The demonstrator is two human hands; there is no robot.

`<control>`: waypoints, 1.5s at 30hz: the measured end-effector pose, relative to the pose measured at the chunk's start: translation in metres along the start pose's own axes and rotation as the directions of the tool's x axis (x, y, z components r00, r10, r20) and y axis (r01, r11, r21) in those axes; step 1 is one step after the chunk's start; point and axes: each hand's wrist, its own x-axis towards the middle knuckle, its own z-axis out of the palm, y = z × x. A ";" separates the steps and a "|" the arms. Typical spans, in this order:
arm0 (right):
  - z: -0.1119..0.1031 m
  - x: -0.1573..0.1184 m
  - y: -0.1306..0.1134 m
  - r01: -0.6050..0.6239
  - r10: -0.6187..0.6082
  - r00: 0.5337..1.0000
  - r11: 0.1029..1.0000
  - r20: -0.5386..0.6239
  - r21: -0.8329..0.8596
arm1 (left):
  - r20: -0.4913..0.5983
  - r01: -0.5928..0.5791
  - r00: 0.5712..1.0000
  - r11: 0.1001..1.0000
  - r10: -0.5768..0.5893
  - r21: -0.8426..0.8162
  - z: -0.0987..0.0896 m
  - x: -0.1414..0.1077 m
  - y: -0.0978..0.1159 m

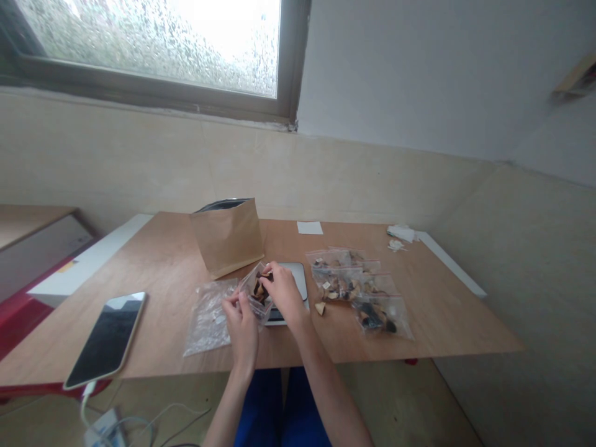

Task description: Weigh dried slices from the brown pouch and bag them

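My left hand [243,323] pinches the edge of a small clear plastic bag [248,284], which is tilted with its mouth open. Dark brown and pale dried slices [259,292] show in the bag. The fingers of my right hand [282,289] are closed at the bag's mouth, around some of these slices. Beneath my hands is a silver kitchen scale [298,272], partly covered by the bag and my right forearm. Flat clear plastic bags [205,326] lie left of my left hand. One loose dried slice [320,308] rests on the table right of the scale.
An open brown kraft pouch [228,241] stands behind the scale. Several filled zip bags [342,285] lie to the right. A phone [108,338] with a charging cable is at the left edge. White paper [310,228] and crumpled scraps [399,233] lie farther back.
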 end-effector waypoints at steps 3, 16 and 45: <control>0.002 0.003 -0.006 -0.032 0.031 0.999 0.992 -0.016 -0.118 | -0.001 -0.015 1.000 1.000 0.015 -0.014 0.002 -0.002 0.002; -0.018 -0.021 -0.013 -0.003 0.005 0.948 1.000 -0.318 0.009 | 0.004 0.075 0.997 0.994 -0.075 -0.082 0.001 0.005 -0.006; -0.020 -0.066 0.028 0.070 0.164 0.954 0.688 -0.249 0.722 | 0.099 -0.115 0.984 0.953 0.148 -0.281 -0.010 0.012 0.004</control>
